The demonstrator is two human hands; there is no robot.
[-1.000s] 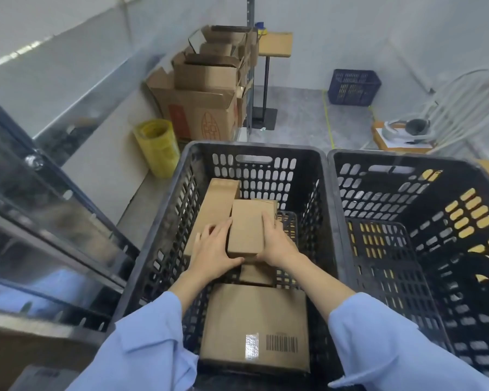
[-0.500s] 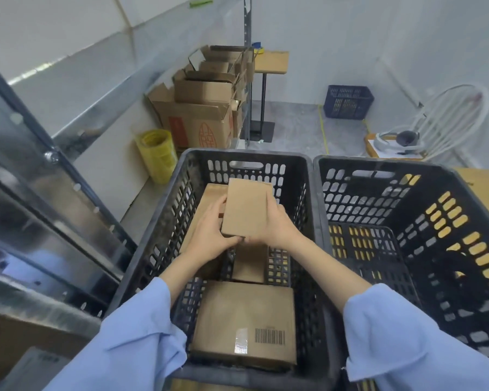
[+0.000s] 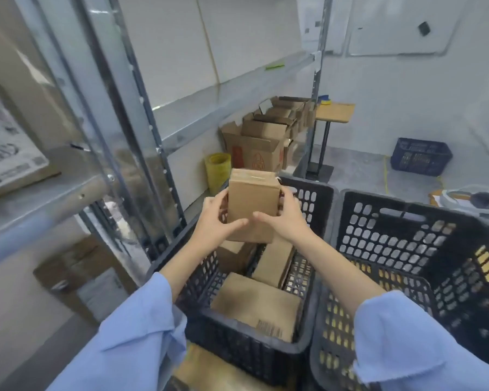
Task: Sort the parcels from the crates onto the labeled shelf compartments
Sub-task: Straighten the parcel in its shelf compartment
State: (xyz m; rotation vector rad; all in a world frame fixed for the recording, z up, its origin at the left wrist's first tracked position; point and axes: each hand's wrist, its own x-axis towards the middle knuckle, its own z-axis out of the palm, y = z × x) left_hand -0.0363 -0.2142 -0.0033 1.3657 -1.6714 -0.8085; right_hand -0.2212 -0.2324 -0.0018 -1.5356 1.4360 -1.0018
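Storeroom, metal shelf (image 3: pixel 181 114) at left. Small box (image 3: pixel 251 204) held above near left crate (image 3: pixel 237 342), gripped at its sides by left hand (image 3: pixel 218 221) and right hand (image 3: pixel 285 218). Risk: slip from shallow fingertip grip; misfiling if placed unchecked.

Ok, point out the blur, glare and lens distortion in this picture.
Head view: motion blur smears the shelf at left and the barcode on the flat parcel; the held parcel is sharper; the wide-angle lens bows the shelf uprights; the metal shows soft sheen.
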